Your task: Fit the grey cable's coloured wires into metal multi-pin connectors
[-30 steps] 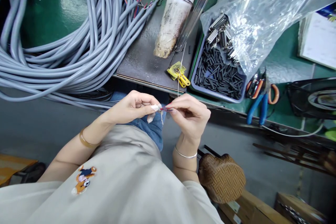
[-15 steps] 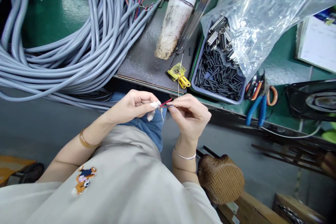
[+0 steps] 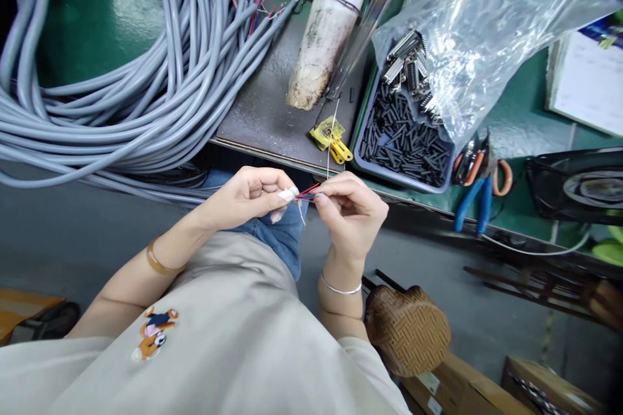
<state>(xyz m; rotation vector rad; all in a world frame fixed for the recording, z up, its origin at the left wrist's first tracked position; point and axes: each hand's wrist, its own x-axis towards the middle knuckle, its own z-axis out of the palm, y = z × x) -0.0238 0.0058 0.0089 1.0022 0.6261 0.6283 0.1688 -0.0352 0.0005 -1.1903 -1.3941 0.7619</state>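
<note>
A lavender tray [image 3: 448,175] of small black tubes [image 3: 399,142] sat on the green counter [image 3: 518,120]. A clear plastic bag [image 3: 487,45] sprawled over the tray's far side. Blue-handled pliers [image 3: 485,207] lay just right of the tray; farther right of it were white papers [image 3: 586,81] and a dark object [image 3: 545,188], perhaps a fan. Left of the tray lay a yellow tool [image 3: 342,151]. Off its near side stood a brown stool [image 3: 413,331].

A workshop: bundled grey cables [image 3: 146,110], pliers [image 3: 474,201] and a bin [image 3: 440,185] of small black pieces [image 3: 399,136] crowd the green bench [image 3: 525,126].
</note>
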